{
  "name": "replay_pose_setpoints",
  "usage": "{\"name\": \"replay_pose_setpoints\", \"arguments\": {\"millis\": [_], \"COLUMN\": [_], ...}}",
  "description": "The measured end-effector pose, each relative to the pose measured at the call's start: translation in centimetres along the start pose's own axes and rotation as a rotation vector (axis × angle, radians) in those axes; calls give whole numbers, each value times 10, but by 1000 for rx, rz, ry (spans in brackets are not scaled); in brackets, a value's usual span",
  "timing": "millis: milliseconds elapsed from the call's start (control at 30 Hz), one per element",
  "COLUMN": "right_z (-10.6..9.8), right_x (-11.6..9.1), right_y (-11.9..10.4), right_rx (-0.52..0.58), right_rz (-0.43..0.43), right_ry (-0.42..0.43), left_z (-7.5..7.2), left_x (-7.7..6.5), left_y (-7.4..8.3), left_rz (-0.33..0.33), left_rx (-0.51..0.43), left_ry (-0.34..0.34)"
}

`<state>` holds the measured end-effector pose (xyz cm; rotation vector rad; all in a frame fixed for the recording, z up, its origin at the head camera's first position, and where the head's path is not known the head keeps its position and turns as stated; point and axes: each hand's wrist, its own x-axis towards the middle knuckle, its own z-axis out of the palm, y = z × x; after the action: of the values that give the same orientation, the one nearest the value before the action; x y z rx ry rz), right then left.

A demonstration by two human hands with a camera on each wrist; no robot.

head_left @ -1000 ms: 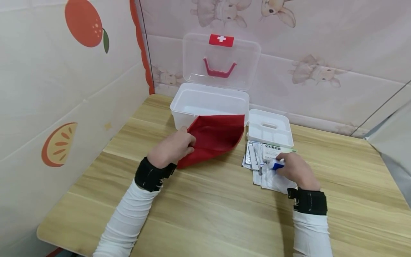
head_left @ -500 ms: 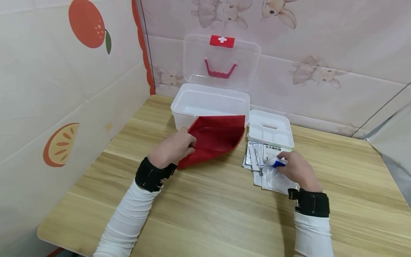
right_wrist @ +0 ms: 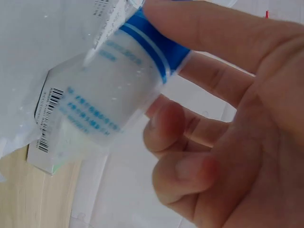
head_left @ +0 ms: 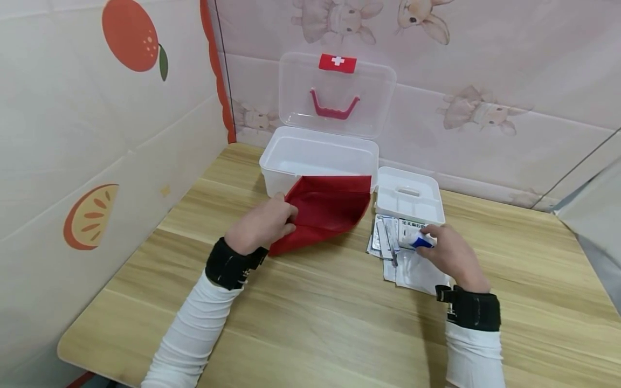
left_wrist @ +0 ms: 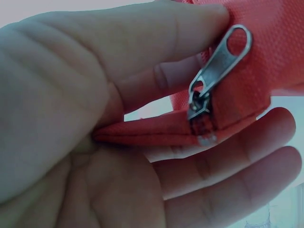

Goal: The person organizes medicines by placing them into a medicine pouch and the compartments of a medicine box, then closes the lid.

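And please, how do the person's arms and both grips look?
The left sleeve and right sleeve are white, with many wrinkles on the left one. The left wristband and right wristband are black and broad. The left grip and right grip wear no gloves.

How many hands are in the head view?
2: the left hand grips the red pouch in front of the clear box, and the right hand pinches a blue-and-white item over the packets.

The pouch (head_left: 330,213) is showing red; right of it, a small pack (right_wrist: 114,83) is displaying white and blue; behind the pouch, the pale-pink wall (head_left: 422,116) is bearing rabbit print.
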<state>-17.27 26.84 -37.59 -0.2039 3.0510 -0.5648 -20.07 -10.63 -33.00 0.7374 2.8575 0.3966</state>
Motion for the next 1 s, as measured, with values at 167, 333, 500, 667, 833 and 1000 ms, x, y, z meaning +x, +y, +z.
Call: {"name": "replay_pose_setpoints", "arguments": {"millis": [167, 333, 500, 667, 833, 1000], "right_z": [-4, -6, -7, -9, -11, -13], "right_x": [-2, -3, -4, -5, -5, -6], "right_y": [-1, -2, -5, -8, -11, -18], "right_rx": [33, 64, 75, 83, 102, 110], "right_rz": [16, 25, 27, -5, -43, -26], "right_ry": [65, 122, 156, 202, 265, 288], "left_z": [0, 0, 0, 1, 1, 2], "left_x": [1, 1, 1, 2, 3, 3], "left_y": [0, 1, 1, 1, 0, 0], "left_rz": [6, 2, 2, 14, 13, 4], "left_rx": [0, 1, 13, 32, 28, 22], "left_ry": [3, 1, 3, 14, 16, 11]}}
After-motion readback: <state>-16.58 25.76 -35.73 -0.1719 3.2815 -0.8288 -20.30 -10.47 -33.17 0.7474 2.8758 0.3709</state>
